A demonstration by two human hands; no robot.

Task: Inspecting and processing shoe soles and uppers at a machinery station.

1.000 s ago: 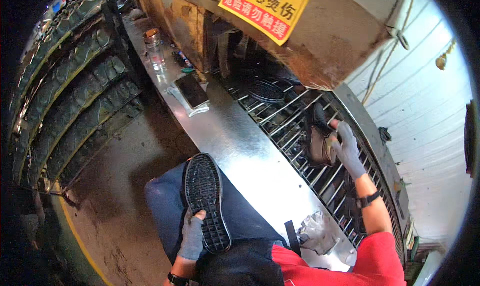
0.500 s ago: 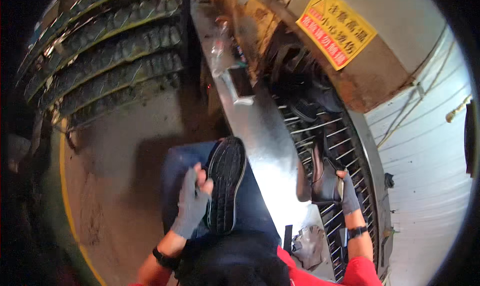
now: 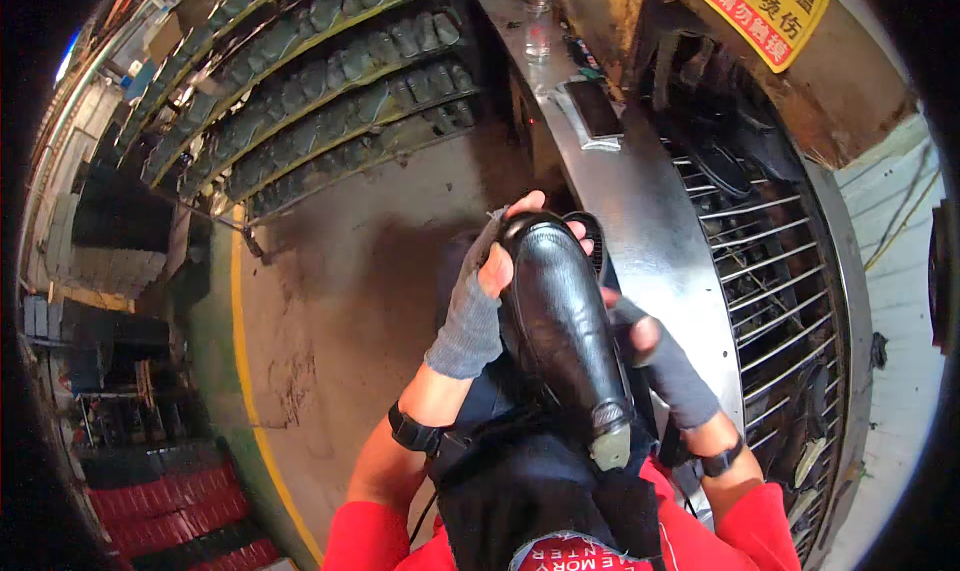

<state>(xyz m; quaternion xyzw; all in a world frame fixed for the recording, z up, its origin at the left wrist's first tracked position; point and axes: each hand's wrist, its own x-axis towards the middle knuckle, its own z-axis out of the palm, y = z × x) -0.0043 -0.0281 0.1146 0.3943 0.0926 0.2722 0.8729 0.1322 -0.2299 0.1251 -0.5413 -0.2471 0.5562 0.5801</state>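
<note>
Since the earlier frame, the black shoe (image 3: 560,321) is raised to frame centre, upper showing, beside the steel desk (image 3: 650,221). Its long axis runs top-to-bottom; left hand (image 3: 480,301) fingers (image 3: 520,211) are closed around the toe, right hand (image 3: 660,356) pressed against its side.

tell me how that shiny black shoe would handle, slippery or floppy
The black shoe has a glossy upper, so it is probably slick to bare fingers. It keeps its shape between the left hand and right hand, so it is likely stiff, perhaps with a form inside.
</note>
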